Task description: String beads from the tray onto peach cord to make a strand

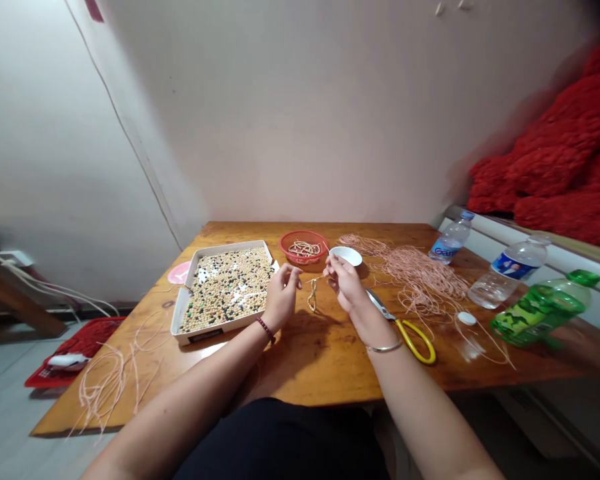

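Note:
A small loop of tan beads (313, 297) hangs on a thin pinkish cord between my two hands, just above the wooden table. My left hand (283, 291), with a dark red bead bracelet at its wrist, has its fingertips pinched together on the cord's left side. On the other side my right hand (344, 280) is closed on the cord, its fingers curled; a silvery bangle circles that wrist. Left of my hands lies a white tray (180, 319) filled with tan, black and a few green beads (230, 283).
Behind my hands are a red basket (304, 235) with beaded strings and a white bowl (347, 255). Yellow-handled scissors (417, 341), tangled cords (420, 270), a white cap (467, 319) and three bottles (540, 307) sit right. More cords (115, 373) lie front left.

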Demonstrator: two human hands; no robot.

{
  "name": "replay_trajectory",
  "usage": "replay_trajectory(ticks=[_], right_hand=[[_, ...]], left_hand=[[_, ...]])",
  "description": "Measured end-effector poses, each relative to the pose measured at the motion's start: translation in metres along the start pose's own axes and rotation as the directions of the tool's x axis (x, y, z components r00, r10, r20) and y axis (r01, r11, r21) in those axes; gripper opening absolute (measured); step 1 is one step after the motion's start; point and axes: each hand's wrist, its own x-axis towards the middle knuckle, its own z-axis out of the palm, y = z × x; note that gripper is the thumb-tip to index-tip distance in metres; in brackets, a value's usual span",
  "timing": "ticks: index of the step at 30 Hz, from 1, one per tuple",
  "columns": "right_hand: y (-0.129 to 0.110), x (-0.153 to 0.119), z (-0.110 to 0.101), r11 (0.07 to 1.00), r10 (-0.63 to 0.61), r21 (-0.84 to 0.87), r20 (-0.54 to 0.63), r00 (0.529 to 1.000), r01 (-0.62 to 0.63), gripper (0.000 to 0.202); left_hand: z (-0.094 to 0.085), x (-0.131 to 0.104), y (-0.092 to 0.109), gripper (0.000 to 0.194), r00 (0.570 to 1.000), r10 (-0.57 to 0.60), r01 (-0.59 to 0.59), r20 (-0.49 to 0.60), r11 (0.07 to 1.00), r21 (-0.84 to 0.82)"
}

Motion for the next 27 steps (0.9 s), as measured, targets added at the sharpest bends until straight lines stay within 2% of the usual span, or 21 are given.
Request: replay_trajectory(ticks=[4, 7, 9, 12, 17, 21, 24, 27], right_hand=[[0.003, 0.002, 0.002, 0.96, -0.179, -0.206, 0.059, 0.982, 0.187, 0.034], [0.006, 0.005, 0.0, 0.89, -0.275, -0.347, 0.11, 0.955, 0.296, 0.035], [0.008, 0.006, 0.0, 0.86, -0.293, -0.4, 0.119, 0.949, 0.316, 0.036], [0.01, 0.004, 0.0, 0.824, -0.287, -0.465, 0.15, 0.946, 0.323, 0.033], [0.017, -0.004, 0.007, 0.762, -0.243, -0.533, 0.291, 0.925, 0.368, 0.024], [0.019, -0.011, 0.013, 0.748, -0.147, -0.553, 0.401, 0.904, 0.367, 0.024], [0.02, -0.014, 0.015, 0.718, -0.118, -0.579, 0.445, 0.888, 0.386, 0.025], [0.021, -0.016, 0.016, 0.732, -0.064, -0.567, 0.497, 0.865, 0.379, 0.025]], left_hand=[[-0.009, 0.001, 0.009, 0.021, 0.996, 0.093, -0.094, 0.019, 0.959, 0.267], [-0.012, 0.003, 0.011, 0.021, 0.996, 0.083, -0.081, 0.009, 0.94, 0.333], [-0.012, 0.003, 0.009, 0.021, 0.997, 0.073, -0.068, -0.001, 0.943, 0.326], [-0.009, 0.0, 0.008, 0.023, 0.995, 0.099, -0.095, -0.009, 0.969, 0.228], [-0.008, -0.004, 0.011, 0.024, 0.986, 0.159, -0.156, -0.041, 0.986, 0.063], [-0.011, -0.002, 0.013, 0.024, 0.985, 0.116, -0.112, -0.125, 0.993, 0.038], [-0.014, -0.001, 0.012, 0.025, 0.99, 0.102, -0.096, -0.099, 0.994, 0.058], [-0.016, -0.001, 0.009, 0.026, 0.994, 0.099, -0.093, -0.045, 0.99, 0.11]])
